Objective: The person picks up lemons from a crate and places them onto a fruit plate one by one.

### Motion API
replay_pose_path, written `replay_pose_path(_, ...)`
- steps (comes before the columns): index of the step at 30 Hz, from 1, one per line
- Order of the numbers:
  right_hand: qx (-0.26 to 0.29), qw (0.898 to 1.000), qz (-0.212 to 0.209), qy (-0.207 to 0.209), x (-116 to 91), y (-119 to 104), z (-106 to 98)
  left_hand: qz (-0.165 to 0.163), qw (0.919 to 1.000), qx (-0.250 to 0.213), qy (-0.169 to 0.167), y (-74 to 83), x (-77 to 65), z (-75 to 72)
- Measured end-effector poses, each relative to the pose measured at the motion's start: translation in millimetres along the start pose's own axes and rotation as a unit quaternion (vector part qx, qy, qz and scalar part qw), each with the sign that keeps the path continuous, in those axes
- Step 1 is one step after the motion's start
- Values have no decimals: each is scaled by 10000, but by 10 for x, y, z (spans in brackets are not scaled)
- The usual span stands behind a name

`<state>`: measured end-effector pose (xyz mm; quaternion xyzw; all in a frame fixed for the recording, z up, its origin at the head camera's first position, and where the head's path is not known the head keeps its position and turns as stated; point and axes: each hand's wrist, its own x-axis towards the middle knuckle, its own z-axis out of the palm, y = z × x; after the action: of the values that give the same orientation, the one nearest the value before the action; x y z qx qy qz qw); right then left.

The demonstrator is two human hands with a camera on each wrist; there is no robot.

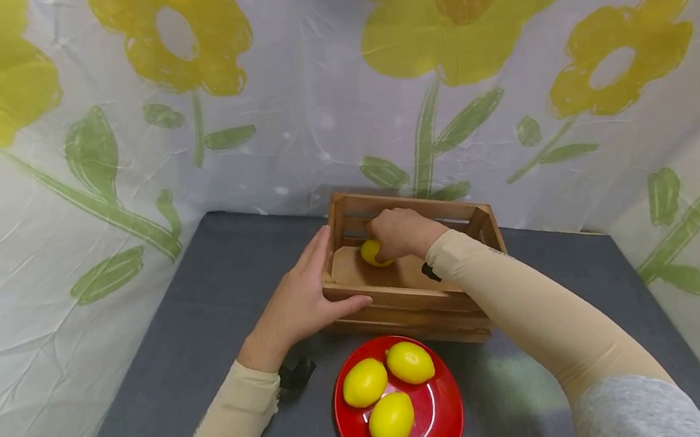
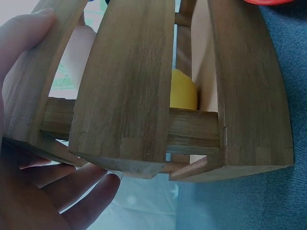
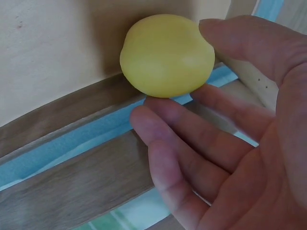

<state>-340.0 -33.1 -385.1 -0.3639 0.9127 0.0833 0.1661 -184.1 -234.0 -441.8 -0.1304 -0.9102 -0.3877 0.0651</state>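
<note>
A slatted wooden crate (image 1: 411, 299) stands on the dark table in the head view. Inside it, near its left end, my right hand (image 1: 402, 233) pinches a yellow lemon (image 1: 371, 253). The right wrist view has the thumb at one side of this lemon (image 3: 167, 55) and fingertips beneath it, close over the crate floor. My left hand (image 1: 301, 300) rests on the crate's front left corner, fingers straight along the end and thumb spread along the front rail. Through a gap in the slats (image 2: 129, 81), the left wrist view catches part of the lemon.
In front of the crate sits a red plate (image 1: 442, 424) bearing three lemons (image 1: 391, 420). A dark cloth covers the table (image 1: 207, 316). Behind and at both sides hangs a pale curtain (image 1: 302, 110) with yellow flowers, right at the table's back edge.
</note>
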Motion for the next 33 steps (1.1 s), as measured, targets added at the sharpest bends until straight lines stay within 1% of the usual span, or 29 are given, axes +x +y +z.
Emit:
replay_pose_path(7, -220, 9995, -98, 225, -7, -18, 0, 70, 9999, -3, 88, 24, 9, -9)
replay_pose_path(16, -149, 9999, -57, 34, -22, -14, 23, 90, 9999, -31, 92, 58, -2, -3)
replay_pose_path(27, -211, 9997, 72, 42, -13, -4, 74, 46, 10000, 8, 37, 88, 15, 6)
replay_pose_path(33, -291, 9996, 49, 48, -57, 31, 114, 120, 9999, -18, 3, 105, 26, 42)
